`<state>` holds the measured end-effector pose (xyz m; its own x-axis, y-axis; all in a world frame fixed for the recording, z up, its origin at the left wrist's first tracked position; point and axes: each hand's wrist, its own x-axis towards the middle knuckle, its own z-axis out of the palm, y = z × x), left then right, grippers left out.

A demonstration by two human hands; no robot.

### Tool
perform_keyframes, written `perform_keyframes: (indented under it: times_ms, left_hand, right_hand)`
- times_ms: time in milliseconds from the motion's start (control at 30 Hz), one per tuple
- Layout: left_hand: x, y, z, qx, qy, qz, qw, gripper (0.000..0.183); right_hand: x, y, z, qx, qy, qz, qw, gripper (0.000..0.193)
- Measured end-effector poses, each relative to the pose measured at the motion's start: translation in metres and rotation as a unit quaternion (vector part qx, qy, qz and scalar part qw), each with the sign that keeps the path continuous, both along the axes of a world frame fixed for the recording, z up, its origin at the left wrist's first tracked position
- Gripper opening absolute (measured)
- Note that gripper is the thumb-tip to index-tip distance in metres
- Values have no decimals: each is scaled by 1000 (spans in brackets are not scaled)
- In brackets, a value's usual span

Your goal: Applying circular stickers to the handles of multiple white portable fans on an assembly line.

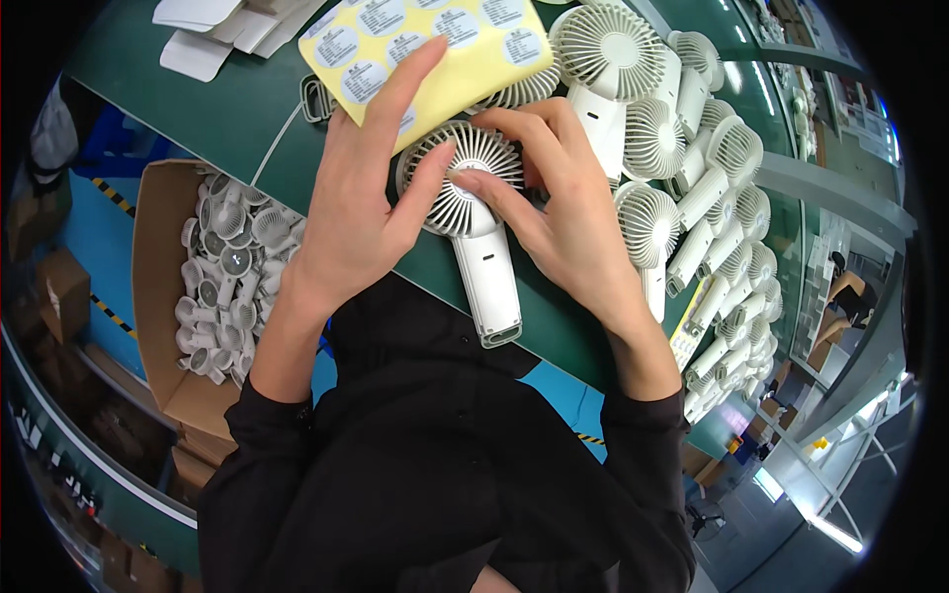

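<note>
A white handheld fan (484,282) lies tilted over the table's near edge, its round grille up and its handle toward me. My left hand (361,203) has its thumb on the grille's middle. Its index finger stretches over a yellow sheet of round white labels (484,71), while its other fingers go out of sight beneath the sheet, which is pinched between them. My right hand (568,203) grips the fan's head from the right, thumb tip at the grille's centre and index finger curled at the far rim. Whether a label sits under the thumbs I cannot tell.
Many more white handheld fans (647,222) lie crowded along the right of the green table (247,114). A cardboard box (153,287) full of fans stands at the lower left. White folded cartons (213,40) lie at the far left, near a thin white cable (277,146).
</note>
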<state>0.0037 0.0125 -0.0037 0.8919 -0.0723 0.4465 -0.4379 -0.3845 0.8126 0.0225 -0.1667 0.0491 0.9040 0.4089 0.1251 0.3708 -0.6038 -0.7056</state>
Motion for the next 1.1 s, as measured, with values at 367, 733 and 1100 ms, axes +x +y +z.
perform_keyframes:
  times_ms: [367,733,1100]
  left_hand:
    - [-4,-3,6,57,39,2,998,53]
    - [-14,11,-24,-231,-110,155,954,61]
    - [-39,23,-44,-134,-28,197,971,35]
  right_hand:
    - [-40,-5,2,-143,-160,-91,972,38]
    - [-66,-54,45,-125,45,-30,991,45]
    - [205,-156,56,59,-35,-380,923,46]
